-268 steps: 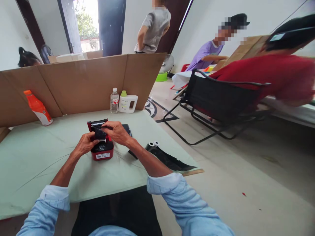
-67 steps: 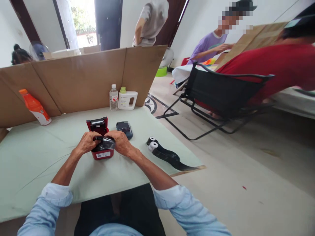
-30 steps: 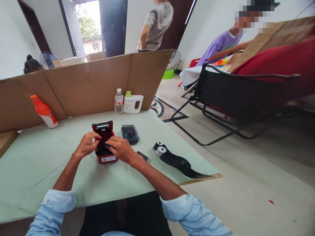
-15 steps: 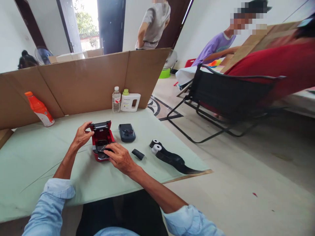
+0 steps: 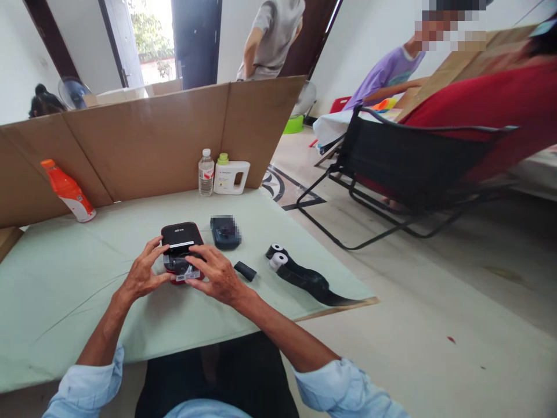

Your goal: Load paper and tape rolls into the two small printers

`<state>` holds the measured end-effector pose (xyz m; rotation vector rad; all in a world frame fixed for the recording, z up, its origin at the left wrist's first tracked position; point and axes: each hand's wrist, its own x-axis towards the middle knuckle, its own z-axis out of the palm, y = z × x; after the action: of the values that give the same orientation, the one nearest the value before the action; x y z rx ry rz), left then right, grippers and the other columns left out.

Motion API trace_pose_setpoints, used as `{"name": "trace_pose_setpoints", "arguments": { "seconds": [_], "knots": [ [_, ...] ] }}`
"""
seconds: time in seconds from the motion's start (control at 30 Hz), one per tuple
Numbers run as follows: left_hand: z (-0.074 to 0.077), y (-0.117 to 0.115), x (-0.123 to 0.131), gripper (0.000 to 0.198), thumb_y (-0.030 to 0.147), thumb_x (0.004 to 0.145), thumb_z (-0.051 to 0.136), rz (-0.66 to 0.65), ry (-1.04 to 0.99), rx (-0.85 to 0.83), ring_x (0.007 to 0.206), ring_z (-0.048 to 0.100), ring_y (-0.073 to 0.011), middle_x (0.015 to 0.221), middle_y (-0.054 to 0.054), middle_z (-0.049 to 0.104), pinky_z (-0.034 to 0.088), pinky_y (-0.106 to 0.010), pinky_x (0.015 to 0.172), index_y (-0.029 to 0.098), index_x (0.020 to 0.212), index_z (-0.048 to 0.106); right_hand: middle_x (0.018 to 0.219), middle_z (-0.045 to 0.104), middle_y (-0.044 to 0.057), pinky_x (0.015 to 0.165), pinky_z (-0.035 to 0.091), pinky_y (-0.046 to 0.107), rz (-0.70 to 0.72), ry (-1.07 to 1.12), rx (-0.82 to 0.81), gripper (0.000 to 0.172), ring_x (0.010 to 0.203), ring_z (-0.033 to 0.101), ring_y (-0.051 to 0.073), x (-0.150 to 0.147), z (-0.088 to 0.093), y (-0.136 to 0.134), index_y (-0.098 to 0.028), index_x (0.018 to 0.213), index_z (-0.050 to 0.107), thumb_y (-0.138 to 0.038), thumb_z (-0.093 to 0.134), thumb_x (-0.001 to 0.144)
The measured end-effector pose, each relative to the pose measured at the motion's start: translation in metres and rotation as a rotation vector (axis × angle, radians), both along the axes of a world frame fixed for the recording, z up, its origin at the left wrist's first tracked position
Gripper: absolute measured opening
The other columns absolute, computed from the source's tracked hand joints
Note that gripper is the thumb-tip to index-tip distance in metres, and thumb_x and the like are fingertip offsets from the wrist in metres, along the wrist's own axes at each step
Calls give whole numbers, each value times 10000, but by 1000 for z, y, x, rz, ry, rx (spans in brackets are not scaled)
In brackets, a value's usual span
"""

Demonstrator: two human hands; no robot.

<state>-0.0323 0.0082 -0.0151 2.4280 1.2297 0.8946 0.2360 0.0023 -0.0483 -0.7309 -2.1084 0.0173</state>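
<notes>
A small red and black label printer (image 5: 183, 233) sits on the table with its black lid down. My left hand (image 5: 145, 273) holds its left side, thumb at the near corner and fingers at the lid's edge. My right hand (image 5: 217, 273) holds the right side, fingers over the front part, where some clear film or a glossy surface shows. Just right of the printer lies a second dark, compact device (image 5: 225, 232), partly blurred out. A short black curved piece (image 5: 245, 271) rests near my right wrist. Beyond it are two rolls of black ribbon (image 5: 304, 281) with white cores, partly unwound.
A cardboard screen (image 5: 165, 130) borders the table's far side. Before it stand an orange bottle (image 5: 69, 191), a clear water bottle (image 5: 206, 174) and a white jug (image 5: 231, 177). A black folding chair (image 5: 404, 168) and other people are to the right and behind.
The printer's lid has swung from raised to down. My left hand has come down along the left side, and my right hand has moved from the inside to the right side.
</notes>
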Motion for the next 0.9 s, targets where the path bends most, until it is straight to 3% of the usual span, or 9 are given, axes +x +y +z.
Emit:
{"name": "trace_pose_setpoints", "arguments": {
  "seconds": [0.1, 0.2, 0.47, 0.77, 0.9],
  "knots": [
    [-7, -5, 5, 678, 388, 803, 856, 48, -10, 0, 1503, 469, -352, 1636, -176, 433, 450, -574, 1205, 261, 1417, 599, 1578, 478, 222, 1135, 475, 596, -70, -26, -134, 866, 1431, 499, 385, 9, -2, 13, -211, 1549, 467, -495, 855, 830],
    [-10, -8, 9, 702, 410, 793, 860, 104, 2, -9, 1499, 476, -361, 1629, -186, 442, 451, -577, 1204, 253, 1423, 594, 1643, 387, 257, 1125, 478, 613, -85, -110, -273, 1062, 1468, 466, 414, 16, -9, 25, -198, 1636, 332, -527, 882, 789],
    [-16, -15, 15, 720, 447, 799, 834, 192, 12, -26, 1437, 548, -371, 1603, -166, 494, 582, -525, 1072, 262, 1448, 584, 1670, 343, 283, 1119, 484, 588, -84, -143, -335, 1053, 1494, 450, 408, 16, -17, 25, -177, 1639, 317, -474, 884, 803],
    [-18, -11, 13, 667, 430, 794, 835, 200, 56, 18, 1392, 596, -352, 1591, -147, 520, 548, -527, 1121, 281, 1405, 611, 1647, 401, 258, 1130, 483, 600, -100, -115, -385, 989, 1467, 492, 408, 14, -27, 29, -204, 1602, 391, -492, 888, 797],
    [-24, -14, 16, 721, 436, 806, 823, 226, 59, -25, 1435, 555, -364, 1592, -160, 516, 548, -536, 1115, 270, 1453, 552, 1655, 397, 244, 1175, 456, 584, -51, -27, -427, 1030, 1513, 447, 385, 12, -30, 24, -228, 1656, 276, -438, 863, 837]
  ]
}}
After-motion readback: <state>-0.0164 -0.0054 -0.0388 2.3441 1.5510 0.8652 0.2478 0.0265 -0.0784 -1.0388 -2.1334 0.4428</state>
